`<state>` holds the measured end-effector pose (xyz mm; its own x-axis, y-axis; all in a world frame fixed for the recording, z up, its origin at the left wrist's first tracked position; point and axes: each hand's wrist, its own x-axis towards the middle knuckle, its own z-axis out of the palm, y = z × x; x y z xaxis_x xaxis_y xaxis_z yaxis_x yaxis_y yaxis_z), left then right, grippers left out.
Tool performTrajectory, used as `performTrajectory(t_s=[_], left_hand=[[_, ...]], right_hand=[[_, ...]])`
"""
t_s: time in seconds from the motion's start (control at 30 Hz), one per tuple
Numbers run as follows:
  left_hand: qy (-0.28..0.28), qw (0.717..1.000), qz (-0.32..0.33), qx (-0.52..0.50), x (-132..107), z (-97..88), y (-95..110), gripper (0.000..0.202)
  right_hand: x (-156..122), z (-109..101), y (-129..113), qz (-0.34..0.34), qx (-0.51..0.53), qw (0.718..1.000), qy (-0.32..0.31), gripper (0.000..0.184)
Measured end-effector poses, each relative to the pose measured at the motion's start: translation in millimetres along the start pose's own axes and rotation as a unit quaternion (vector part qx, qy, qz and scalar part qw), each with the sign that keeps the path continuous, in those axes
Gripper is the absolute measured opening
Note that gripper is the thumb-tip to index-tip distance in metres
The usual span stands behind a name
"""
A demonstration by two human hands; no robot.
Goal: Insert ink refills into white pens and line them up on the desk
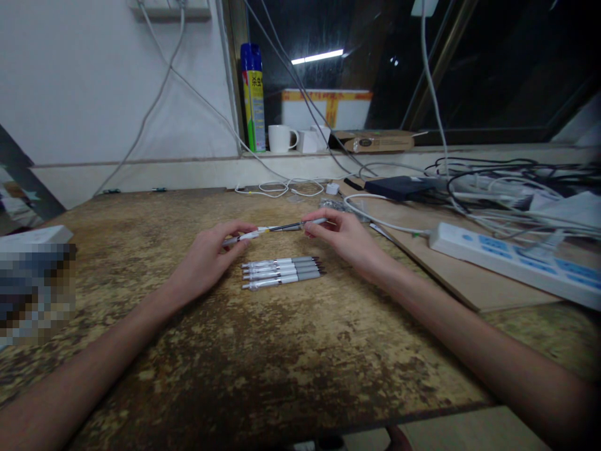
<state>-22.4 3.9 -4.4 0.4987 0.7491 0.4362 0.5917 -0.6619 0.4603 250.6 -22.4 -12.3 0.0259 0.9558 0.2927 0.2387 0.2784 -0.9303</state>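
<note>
My left hand pinches a white pen barrel between thumb and fingers. A thin dark refill reaches from the barrel's end toward my right hand. Closed too, my right hand grips the grey front piece of a pen. Something pale and pen-like shows just behind the refill, partly covered. Nearer to me, several white-and-grey pens lie side by side on the worn wooden table, dark tips to the right.
A white power strip sits on a brown board at the right, with tangled cables behind it. A white mug and spray can stand on the sill. A white box edge borders a blurred area at left.
</note>
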Motion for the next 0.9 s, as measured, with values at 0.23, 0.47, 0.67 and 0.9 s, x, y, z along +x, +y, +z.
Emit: performTrajectory(t_s=[0.23,0.47,0.67,0.9], left_hand=[[-0.001,1.0,-0.007,-0.004,0.6,0.3,-2.0,0.033],[0.01,1.0,-0.001,-0.002,-0.1,1.5,-3.1,0.031],[0.01,1.0,-0.005,0.005,-0.4,2.2,-4.2,0.03],[0.012,1.0,0.0,0.0,-0.2,1.6,-6.0,0.031]], right_hand=[[1.3,0.7,1.2,-0.004,0.002,1.0,-0.003,0.015],[0.2,-0.2,1.5,-0.013,-0.015,1.0,-0.01,0.018],[0.6,-0.3,3.1,-0.008,0.004,1.0,-0.013,0.023],[2.3,-0.3,3.7,0.012,0.038,0.999,-0.009,0.027]])
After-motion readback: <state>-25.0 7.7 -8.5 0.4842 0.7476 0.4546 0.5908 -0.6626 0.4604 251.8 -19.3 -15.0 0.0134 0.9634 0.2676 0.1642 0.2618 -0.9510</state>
